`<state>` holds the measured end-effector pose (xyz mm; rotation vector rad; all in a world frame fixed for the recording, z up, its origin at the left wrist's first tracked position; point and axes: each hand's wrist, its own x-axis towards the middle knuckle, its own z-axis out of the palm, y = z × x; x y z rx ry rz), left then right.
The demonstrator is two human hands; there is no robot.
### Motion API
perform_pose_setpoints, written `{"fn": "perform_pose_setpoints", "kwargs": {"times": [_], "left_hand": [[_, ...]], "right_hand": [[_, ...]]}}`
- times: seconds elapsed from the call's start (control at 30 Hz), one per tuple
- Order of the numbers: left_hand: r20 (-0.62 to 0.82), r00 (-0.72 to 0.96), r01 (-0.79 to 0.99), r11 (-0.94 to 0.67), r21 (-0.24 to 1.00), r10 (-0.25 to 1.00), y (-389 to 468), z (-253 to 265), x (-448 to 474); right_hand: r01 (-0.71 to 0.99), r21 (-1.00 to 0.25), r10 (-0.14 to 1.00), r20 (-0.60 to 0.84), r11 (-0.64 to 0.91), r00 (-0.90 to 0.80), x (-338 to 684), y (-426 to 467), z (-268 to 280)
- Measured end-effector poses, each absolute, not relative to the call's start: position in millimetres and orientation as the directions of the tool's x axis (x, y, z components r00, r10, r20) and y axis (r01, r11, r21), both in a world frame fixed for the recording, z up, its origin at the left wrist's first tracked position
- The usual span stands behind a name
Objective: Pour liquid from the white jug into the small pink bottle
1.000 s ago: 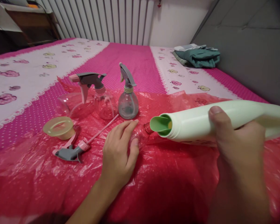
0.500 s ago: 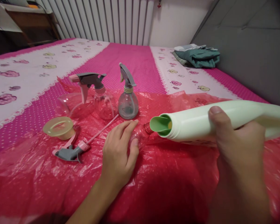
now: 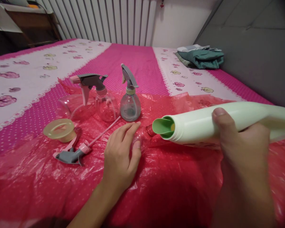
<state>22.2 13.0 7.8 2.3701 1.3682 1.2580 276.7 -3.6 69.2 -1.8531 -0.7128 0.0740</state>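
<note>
My left hand (image 3: 122, 152) is closed around a clear plastic bottle (image 3: 143, 137), tilted over with its open neck toward the right. In my right hand (image 3: 239, 139) is a large pale green jug (image 3: 199, 125), held on its side by the handle. Its green pour spout (image 3: 160, 126) meets the clear bottle's mouth or sits just in front of it; no liquid shows. Left of my left hand lies a loose grey and pink spray trigger (image 3: 72, 155) with a pink tube. Beside it rests a translucent yellowish cap (image 3: 59, 129).
Behind my hands stand a small grey-topped spray bottle (image 3: 130, 106) and a clear one with a pink and grey trigger (image 3: 104, 104). Red plastic sheeting (image 3: 156, 183) covers the pink bedspread (image 3: 133, 60). Folded clothes (image 3: 201, 57) lie by the grey headboard (image 3: 256, 41).
</note>
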Motion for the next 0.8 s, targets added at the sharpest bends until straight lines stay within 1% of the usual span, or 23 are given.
{"fn": "perform_pose_setpoints", "kwargs": {"times": [0.2, 0.4, 0.63, 0.8], "left_hand": [[0.588, 0.244, 0.658, -0.577, 0.484, 0.771, 12.5, 8.5, 22.2], [0.588, 0.241, 0.659, -0.575, 0.485, 0.772, 12.6, 8.3, 21.3], [0.594, 0.243, 0.663, -0.578, 0.475, 0.767, 12.9, 7.7, 22.7], [0.595, 0.243, 0.663, -0.579, 0.475, 0.766, 12.2, 7.7, 22.2]], "right_hand": [[0.440, -0.867, 0.510, 0.276, -0.233, 0.814, 277.6, -4.3, 70.4], [0.447, -0.870, 0.506, 0.294, -0.210, 0.811, 277.8, -3.3, 67.9], [0.436, -0.872, 0.488, 0.288, -0.222, 0.824, 276.7, -2.5, 70.0], [0.431, -0.873, 0.495, 0.277, -0.229, 0.824, 276.8, -3.8, 70.7]]}}
